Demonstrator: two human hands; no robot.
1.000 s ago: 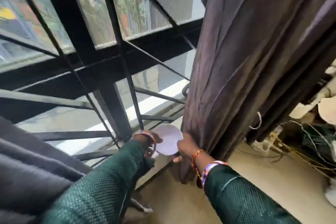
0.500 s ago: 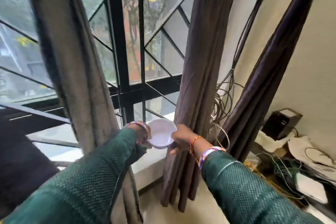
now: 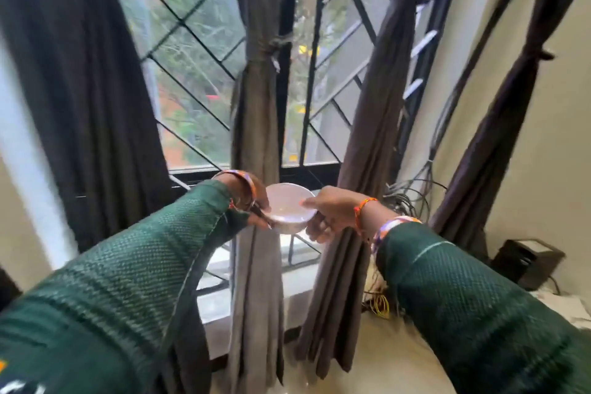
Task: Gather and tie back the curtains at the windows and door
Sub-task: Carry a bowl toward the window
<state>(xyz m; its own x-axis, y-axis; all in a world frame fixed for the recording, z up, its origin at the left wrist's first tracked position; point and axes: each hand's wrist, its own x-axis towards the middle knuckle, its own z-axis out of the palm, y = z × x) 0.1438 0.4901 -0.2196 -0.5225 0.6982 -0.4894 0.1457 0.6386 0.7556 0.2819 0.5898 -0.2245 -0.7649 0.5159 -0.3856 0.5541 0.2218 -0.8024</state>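
A small white bowl (image 3: 289, 208) is held in front of the window between both hands. My left hand (image 3: 252, 201) grips its left rim and my right hand (image 3: 329, 213) grips its right rim. Behind the bowl a grey-brown curtain (image 3: 260, 112) hangs gathered and tied with a knot about halfway up. A brown curtain (image 3: 377, 125) hangs bunched to its right. A dark curtain (image 3: 80, 89) hangs loose at the left. Another dark curtain (image 3: 499, 137) at the far right is gathered and tied against the wall.
The window has a black metal grille (image 3: 192, 35) with diagonal bars and a pale sill (image 3: 300, 278). Tangled cables (image 3: 412, 198) hang in the right corner. A black box (image 3: 527, 262) sits by the cream wall at the right.
The view has swung up and left, so the whole window and several curtains show. Both hands have stayed on the bowl and lifted it away from the sill.
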